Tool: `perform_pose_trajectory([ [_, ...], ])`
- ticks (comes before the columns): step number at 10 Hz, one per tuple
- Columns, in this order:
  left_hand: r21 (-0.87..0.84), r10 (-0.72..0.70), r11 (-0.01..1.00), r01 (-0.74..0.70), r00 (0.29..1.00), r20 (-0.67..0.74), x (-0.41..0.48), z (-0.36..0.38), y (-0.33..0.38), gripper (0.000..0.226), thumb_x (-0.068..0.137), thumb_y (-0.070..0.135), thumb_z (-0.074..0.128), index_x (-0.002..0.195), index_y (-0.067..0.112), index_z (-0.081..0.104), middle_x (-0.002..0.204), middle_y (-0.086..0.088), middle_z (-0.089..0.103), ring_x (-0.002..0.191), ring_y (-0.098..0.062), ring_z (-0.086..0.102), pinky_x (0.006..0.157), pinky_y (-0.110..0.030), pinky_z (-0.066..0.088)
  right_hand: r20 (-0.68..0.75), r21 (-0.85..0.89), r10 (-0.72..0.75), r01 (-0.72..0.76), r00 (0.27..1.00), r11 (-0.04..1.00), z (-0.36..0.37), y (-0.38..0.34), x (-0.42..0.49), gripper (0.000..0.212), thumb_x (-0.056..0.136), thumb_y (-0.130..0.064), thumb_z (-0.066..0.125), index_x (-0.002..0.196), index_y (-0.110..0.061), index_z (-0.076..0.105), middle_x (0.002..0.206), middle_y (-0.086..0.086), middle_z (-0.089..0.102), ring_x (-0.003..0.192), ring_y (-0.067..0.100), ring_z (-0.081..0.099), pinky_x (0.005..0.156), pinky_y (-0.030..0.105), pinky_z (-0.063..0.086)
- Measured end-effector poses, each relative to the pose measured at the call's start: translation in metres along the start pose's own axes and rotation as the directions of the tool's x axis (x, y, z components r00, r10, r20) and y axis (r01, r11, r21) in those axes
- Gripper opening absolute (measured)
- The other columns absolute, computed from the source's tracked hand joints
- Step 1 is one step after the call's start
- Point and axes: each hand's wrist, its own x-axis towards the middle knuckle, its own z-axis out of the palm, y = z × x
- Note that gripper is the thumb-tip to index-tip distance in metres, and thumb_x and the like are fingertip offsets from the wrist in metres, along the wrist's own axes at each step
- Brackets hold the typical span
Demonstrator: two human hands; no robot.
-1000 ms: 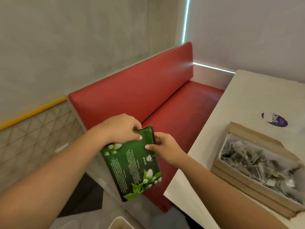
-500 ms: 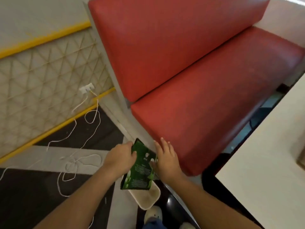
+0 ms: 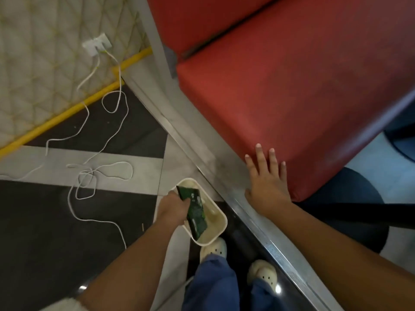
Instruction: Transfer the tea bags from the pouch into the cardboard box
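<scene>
Single head-worn view faces steeply down at the floor (image 3: 45, 221) by the bench (image 3: 292, 97)

The pouch (image 3: 195, 212) is dark green with pale print; the bin (image 3: 216, 223) cream; the seat (image 3: 280, 90) red; the floor (image 3: 33, 232) black with grey bands; the cable (image 3: 120, 86) white; the trousers (image 3: 211, 286) blue.

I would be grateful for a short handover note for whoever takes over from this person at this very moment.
Left hand: grips the flat green pouch over the cream plastic bin on the floor.
Right hand: open, at the corner of the red padded bench seat.
Cardboard box and tea bags: out of view.
Done: cannot confirm; the pouch looks flat, likely emptied.
Left: probably drop the pouch, then check the box.
</scene>
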Motion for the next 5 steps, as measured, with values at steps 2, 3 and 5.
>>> perform_pose_trajectory([
  [2,0.167,0.072,0.983,-0.071,0.997,-0.002,-0.013,-0.002,0.005,0.035,0.091,0.035,0.054,0.115,0.01,0.054,0.111,-0.015,0.062,0.098,-0.034,0.06,0.076,-0.034,0.049,0.056,0.079,0.011,-0.015,0.998,0.997,-0.014,-0.004,0.0,0.088,0.087,-0.045,0.053,0.15,-0.022,-0.004,0.157,0.007,-0.022,0.143,0.037,-0.015,0.115,0.054,0.005],
  [3,0.246,0.228,0.945,-0.217,0.973,-0.016,-0.031,-0.026,0.024,0.029,0.091,0.033,0.05,0.11,0.013,0.059,0.108,-0.011,0.065,0.096,-0.03,0.061,0.079,-0.036,0.05,0.06,0.138,-0.022,0.013,0.998,0.99,-0.038,-0.014,-0.006,0.083,0.089,-0.042,0.05,0.151,-0.021,-0.001,0.159,0.007,-0.011,0.145,0.034,-0.008,0.116,0.05,0.007],
  [5,0.319,0.468,0.846,-0.427,0.882,-0.061,-0.087,-0.095,0.092,0.021,0.089,0.03,0.051,0.105,0.024,0.063,0.108,-0.003,0.067,0.096,-0.024,0.062,0.082,-0.037,0.052,-0.087,0.229,-0.073,0.092,0.994,0.969,-0.125,-0.043,-0.015,0.057,0.087,-0.035,0.051,0.139,-0.018,0.034,0.141,0.008,0.04,0.13,0.031,0.033,0.103,0.046,0.035],
])
